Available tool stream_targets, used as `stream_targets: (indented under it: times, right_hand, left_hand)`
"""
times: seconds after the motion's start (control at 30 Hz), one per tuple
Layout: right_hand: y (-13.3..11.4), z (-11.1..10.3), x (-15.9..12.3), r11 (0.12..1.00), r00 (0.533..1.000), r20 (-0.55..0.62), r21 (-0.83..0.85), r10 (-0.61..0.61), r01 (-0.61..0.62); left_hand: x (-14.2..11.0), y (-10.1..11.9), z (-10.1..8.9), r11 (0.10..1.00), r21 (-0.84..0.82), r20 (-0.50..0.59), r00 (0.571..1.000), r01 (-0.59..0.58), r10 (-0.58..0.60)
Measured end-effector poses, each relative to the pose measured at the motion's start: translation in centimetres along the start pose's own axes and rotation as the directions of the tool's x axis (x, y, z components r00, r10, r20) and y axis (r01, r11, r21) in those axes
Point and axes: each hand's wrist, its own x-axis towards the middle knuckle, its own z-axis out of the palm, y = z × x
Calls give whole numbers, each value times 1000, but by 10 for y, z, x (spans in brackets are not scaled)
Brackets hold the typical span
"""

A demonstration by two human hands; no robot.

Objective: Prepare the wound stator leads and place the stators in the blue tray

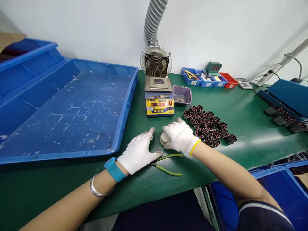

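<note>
My left hand point(141, 152), in a white glove, rests on the green table with thumb and fingers spread and nothing between them. Beside its thumb lie cutting pliers point(169, 175) with green handles, their jaws partly hidden by the hand. My right hand point(179, 136), gloved too, has its fingers curled over a small round pale container point(164, 138); the fingers cover much of it. To the right of that hand stand several motor stators point(209, 126) with copper windings, grouped in rows.
A solder pot point(159, 104) with a lit display stands ahead, a fan point(157, 65) and duct behind it. Next to it is a purple tray point(183, 94). A large blue tray point(72, 112) fills the left. Small bins point(192, 77) and a calculator point(244, 83) line the wall.
</note>
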Motion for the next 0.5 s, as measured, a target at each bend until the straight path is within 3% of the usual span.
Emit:
stream_targets:
  times: [0.1,0.2,0.3,0.37,0.43,0.5]
  right_hand:
    - [15,-11,-9,979,983,-125,172,135,-113]
    - [33,-9,-6,871,939,-177,454,294,-187]
    - [40,9,13,711,894,-107,650,435,-268]
    - [37,24,30,627,842,-39,686,538,-369]
    - [31,35,45,586,793,5,672,609,-454]
    - [26,41,52,586,780,17,649,625,-484]
  left_hand:
    - [6,3,2,996,-90,-6,1000,4,-5]
    - [9,4,6,986,-168,-14,1000,20,-23]
    - [6,-1,10,959,-282,-88,995,13,-40]
    - [3,-6,12,927,-374,-157,985,4,-68]
    - [1,-12,14,893,-450,-199,974,4,-105]
    - [-1,-16,14,873,-488,-205,971,8,-123]
